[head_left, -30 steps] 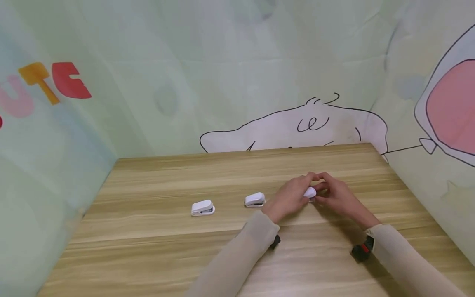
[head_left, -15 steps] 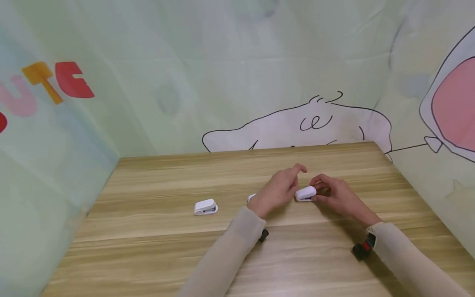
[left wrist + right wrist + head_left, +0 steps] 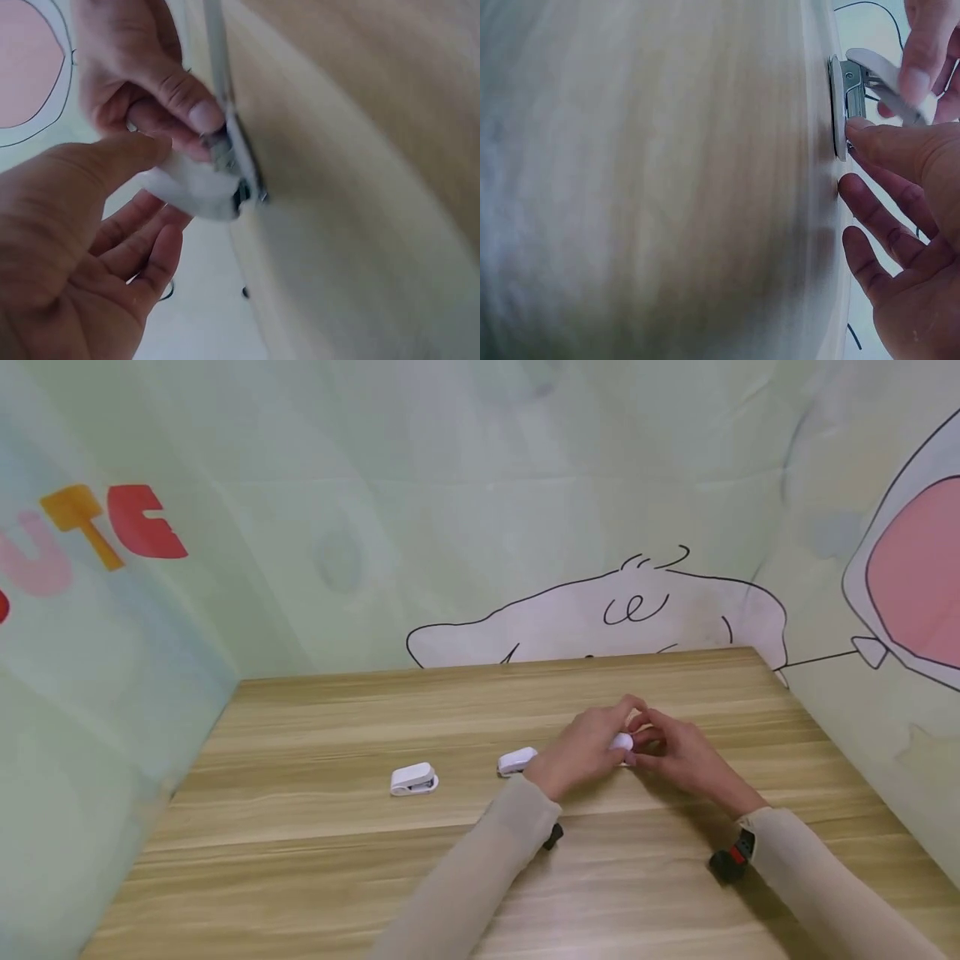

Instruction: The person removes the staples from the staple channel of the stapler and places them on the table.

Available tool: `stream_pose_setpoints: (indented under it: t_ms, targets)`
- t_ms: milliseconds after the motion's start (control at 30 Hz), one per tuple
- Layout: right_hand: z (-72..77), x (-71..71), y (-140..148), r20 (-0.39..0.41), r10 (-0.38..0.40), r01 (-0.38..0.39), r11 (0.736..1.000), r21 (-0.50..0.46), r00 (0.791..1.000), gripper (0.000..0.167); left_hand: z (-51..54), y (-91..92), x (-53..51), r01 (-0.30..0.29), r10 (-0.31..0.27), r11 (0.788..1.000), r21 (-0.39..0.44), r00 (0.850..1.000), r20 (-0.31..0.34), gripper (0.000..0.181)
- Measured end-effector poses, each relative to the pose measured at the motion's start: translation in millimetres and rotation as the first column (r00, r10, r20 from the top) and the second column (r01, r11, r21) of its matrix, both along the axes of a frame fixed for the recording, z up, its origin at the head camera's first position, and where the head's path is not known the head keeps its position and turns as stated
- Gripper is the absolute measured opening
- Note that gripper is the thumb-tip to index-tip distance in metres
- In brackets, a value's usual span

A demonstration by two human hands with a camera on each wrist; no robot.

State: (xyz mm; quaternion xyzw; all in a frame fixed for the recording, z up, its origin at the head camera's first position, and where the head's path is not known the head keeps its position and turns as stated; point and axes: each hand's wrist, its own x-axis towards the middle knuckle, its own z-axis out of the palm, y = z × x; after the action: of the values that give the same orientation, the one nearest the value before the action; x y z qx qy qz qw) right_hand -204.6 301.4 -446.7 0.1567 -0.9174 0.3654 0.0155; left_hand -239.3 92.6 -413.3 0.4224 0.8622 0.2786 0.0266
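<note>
A small white stapler [image 3: 622, 742] stands on the wooden table at the right, largely covered by both hands in the head view. My left hand [image 3: 579, 750] pinches its white top cover [image 3: 191, 187] between thumb and fingers. The cover is swung up from the base [image 3: 838, 109], baring the metal magazine [image 3: 853, 88]. My right hand [image 3: 681, 758] grips the other end low down, thumb against the metal part and base. Left of the hands lies a second white stapler [image 3: 516, 762], partly behind the left hand. Farther left sits a third white stapler [image 3: 414, 779].
The wooden table [image 3: 315, 860] reaches back to a printed cloth backdrop [image 3: 300, 527] on the far side and both flanks. Each wrist wears a black strap device, the right one [image 3: 731, 860] with a red mark.
Half a second ago my left hand was off the stapler, to its left; now it has come back right onto the cover. My right hand has stayed at the stapler throughout.
</note>
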Motion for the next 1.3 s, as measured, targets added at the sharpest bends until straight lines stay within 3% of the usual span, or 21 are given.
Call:
stream_pose_setpoints:
  t_ms: [233, 400, 600, 733, 1167, 1300]
  targets:
    - [-0.9, 0.3, 0, 0.009, 0.026, -0.027, 0.999, 0.018, 1.0, 0.027, 11.9, -28.0, -2.9, -0.044, 0.042, 0.998, 0.033, 0.996, 0.08, 0.072]
    - [-1.2, 1.3, 3, -0.037, 0.094, -0.091, 0.993, 0.071, 0.995, 0.023, 10.9, -48.3, -4.7, -0.061, 0.064, 0.998, -0.029, 0.991, 0.116, 0.073]
    - [-1.8, 0.1, 1, -0.113, 0.171, -0.151, 0.975, 0.164, 0.979, 0.025, 6.6, -57.1, -7.2, -0.064, 0.076, 0.995, -0.078, 0.984, 0.164, 0.07]
    - [0.5, -0.5, -2, -0.149, 0.188, -0.164, 0.973, 0.162, 0.971, 0.021, 7.4, -57.5, -8.0, -0.064, 0.077, 0.995, -0.078, 0.982, 0.173, 0.072]
    - [5.7, 5.3, -2, -0.261, 0.035, -0.013, 0.996, 0.086, 0.965, 0.02, 6.9, -59.0, -9.6, -0.053, 0.063, 0.996, -0.071, 0.987, 0.147, 0.076]
    - [9.1, 10.7, -6, -0.251, 0.049, -0.031, 0.997, 0.076, 0.967, 0.027, 8.3, -60.4, -9.1, -0.059, 0.07, 0.995, -0.077, 0.986, 0.148, 0.077]
